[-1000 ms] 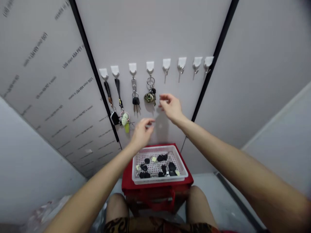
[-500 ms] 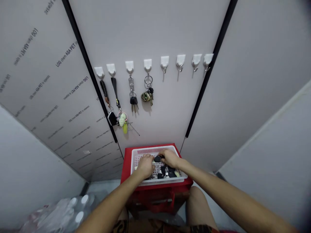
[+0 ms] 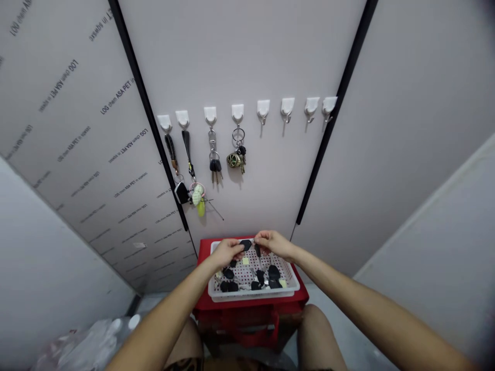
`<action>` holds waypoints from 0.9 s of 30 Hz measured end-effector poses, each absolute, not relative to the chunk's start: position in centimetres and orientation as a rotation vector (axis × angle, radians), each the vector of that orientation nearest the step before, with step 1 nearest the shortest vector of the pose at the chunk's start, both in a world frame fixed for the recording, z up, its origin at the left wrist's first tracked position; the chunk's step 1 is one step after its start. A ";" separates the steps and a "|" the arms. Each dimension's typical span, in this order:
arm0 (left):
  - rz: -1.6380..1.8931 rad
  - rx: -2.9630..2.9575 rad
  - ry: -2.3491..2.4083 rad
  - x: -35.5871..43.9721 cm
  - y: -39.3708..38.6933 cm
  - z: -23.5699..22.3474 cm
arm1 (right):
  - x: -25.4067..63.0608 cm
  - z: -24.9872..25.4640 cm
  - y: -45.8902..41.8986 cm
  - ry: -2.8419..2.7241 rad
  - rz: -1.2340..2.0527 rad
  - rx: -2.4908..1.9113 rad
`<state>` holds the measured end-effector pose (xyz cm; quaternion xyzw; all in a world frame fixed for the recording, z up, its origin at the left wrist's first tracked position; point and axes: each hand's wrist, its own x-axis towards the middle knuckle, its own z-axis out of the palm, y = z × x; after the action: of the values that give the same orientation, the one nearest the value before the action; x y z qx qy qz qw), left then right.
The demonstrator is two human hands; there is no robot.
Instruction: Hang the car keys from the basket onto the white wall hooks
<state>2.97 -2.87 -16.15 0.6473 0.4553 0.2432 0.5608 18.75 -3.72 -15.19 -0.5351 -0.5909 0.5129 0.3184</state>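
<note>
Over the far side of a white perforated basket (image 3: 253,294), both hands hold one bunch of keys. My left hand (image 3: 228,252) pinches its black tag (image 3: 246,245). Thumb and fingers of my right hand (image 3: 273,243) are closed on the ring end, where a black-headed key (image 3: 258,251) hangs down. Other black-headed keys (image 3: 260,276) and small yellow tags (image 3: 245,261) lie in the basket below. On the wall beyond, several white hooks (image 3: 263,107) form a row; key bunches such as the one with a brass-coloured charm (image 3: 234,160) hang from those on the left.
The basket stands on a red box-like stand (image 3: 204,304) between my knees, close to the wall. Clear plastic with white-capped bottles (image 3: 134,322) lies on the floor at lower left. Black strips (image 3: 325,139) run down the wall on either side of the hooks.
Both hands came down from the wall into the basket, then rose slightly with a bunch of keys and its black tag. The bunches on the hooks hang as before.
</note>
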 end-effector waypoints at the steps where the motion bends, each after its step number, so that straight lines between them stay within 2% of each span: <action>1: 0.570 1.491 1.054 2.8 -2.9 -15.9 | 18.7 -15.0 -3.7 -1.538 1.365 -1.389; 4: 0.597 1.539 1.068 2.7 -3.1 -15.8 | 18.7 -14.3 -3.7 -1.567 1.247 -1.396; 8: 0.812 1.734 1.146 3.2 -3.1 -15.4 | 19.0 -12.1 -3.8 -1.617 1.146 -1.386; 13: 1.028 1.773 1.010 4.7 -2.7 -11.9 | 19.0 -7.9 -4.1 -1.602 1.154 -1.240; 19: 1.082 1.597 0.891 5.9 -2.7 -7.3 | 18.9 -5.4 -4.4 -1.496 1.205 -1.122; 27: 1.086 1.598 0.995 5.6 -2.3 -5.4 | 19.0 -4.6 -4.5 -1.480 1.170 -1.093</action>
<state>5.62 -2.31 -5.38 0.6508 0.4051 0.4423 0.4655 19.05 -4.49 -4.59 -0.4443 -0.6019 0.4759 0.4624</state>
